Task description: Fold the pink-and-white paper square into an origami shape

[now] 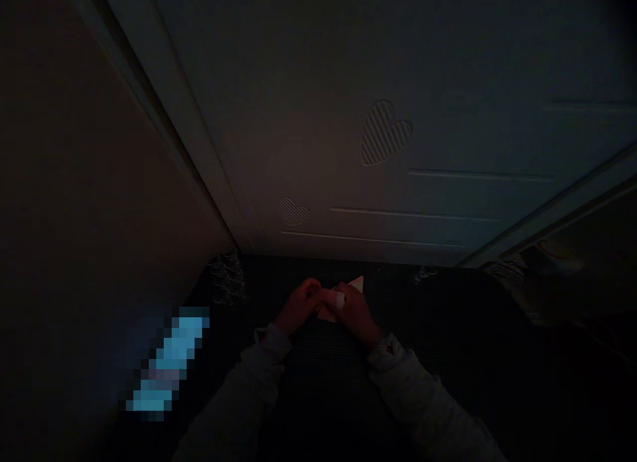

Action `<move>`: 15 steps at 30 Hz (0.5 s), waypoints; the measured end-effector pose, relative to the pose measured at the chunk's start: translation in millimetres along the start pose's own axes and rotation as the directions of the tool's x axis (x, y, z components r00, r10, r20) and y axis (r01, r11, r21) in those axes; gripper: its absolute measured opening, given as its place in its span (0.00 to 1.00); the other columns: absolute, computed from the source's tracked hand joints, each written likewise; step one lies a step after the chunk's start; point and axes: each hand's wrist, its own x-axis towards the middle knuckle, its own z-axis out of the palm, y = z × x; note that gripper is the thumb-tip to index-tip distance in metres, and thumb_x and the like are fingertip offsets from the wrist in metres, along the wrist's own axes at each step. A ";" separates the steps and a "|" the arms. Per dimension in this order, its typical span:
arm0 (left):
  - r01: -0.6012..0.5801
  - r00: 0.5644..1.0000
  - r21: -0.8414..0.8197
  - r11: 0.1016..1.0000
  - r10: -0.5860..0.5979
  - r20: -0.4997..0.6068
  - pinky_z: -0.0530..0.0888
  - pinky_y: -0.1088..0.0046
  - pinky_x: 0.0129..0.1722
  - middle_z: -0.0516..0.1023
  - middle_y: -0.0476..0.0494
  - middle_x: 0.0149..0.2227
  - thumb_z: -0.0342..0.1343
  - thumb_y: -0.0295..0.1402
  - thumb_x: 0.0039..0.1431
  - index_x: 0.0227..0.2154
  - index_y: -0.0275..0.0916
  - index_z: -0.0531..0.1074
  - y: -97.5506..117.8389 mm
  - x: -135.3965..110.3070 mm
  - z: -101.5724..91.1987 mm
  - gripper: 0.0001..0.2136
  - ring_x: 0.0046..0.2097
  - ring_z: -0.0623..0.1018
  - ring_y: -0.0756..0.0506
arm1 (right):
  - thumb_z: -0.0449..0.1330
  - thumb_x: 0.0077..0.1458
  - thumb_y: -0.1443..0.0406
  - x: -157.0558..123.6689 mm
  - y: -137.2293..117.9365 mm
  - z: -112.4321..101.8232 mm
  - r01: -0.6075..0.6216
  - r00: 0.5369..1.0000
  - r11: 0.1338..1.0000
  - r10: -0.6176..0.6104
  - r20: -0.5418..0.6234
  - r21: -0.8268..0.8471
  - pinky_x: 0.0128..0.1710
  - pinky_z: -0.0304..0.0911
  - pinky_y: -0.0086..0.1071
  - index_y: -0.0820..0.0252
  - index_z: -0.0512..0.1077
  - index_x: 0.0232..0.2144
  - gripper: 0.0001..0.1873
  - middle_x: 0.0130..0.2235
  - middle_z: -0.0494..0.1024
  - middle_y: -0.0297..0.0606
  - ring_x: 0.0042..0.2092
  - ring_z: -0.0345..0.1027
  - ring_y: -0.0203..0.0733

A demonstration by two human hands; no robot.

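In the dim light, my left hand (300, 305) is closed, its fingertips pinched at the left end of a pale pinkish piece (357, 285) that looks like folded paper or thin cloth. My right hand (360, 316) is closed around the same piece from the other side. One pointed corner sticks out above the right hand, and a lower flap hangs between the hands, just over the dark table (318, 382). Shadow hides exactly how the fingers grip it.
At the left stands a cluster of clear, rounded glass-like items (227, 277); a smaller clear item (424, 274) sits back right. A glowing, blurred-out screen (169, 362) lies left. A white panel with embossed hearts (386, 133) rises behind the table. Dim clutter (552, 259) fills the right.
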 end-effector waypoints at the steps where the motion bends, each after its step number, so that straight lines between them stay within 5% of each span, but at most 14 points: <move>1: 0.002 1.000 -0.011 1.000 -0.003 -0.002 0.58 0.80 0.19 0.62 0.56 0.20 0.51 0.39 0.47 0.28 0.38 0.62 0.4 -0.2 0.1 0.10 0.20 0.61 0.56 | 0.54 0.47 0.60 -0.1 -0.6 -0.3 0.004 1.000 1.000 -0.004 0.002 0.014 0.24 0.51 0.26 0.60 0.62 0.21 0.10 0.23 0.66 0.33 0.25 0.58 0.34; 15: 0.050 0.998 -0.093 0.994 -0.053 -0.025 0.59 0.79 0.20 0.63 0.56 0.20 0.50 0.40 0.48 0.27 0.37 0.64 4.1 -0.2 -1.6 0.10 0.20 0.62 0.55 | 0.55 0.45 0.55 -1.4 -7.8 -4.7 0.046 0.998 0.999 -0.047 0.031 0.027 0.26 0.53 0.28 0.60 0.61 0.23 0.14 0.24 0.66 0.33 0.26 0.58 0.36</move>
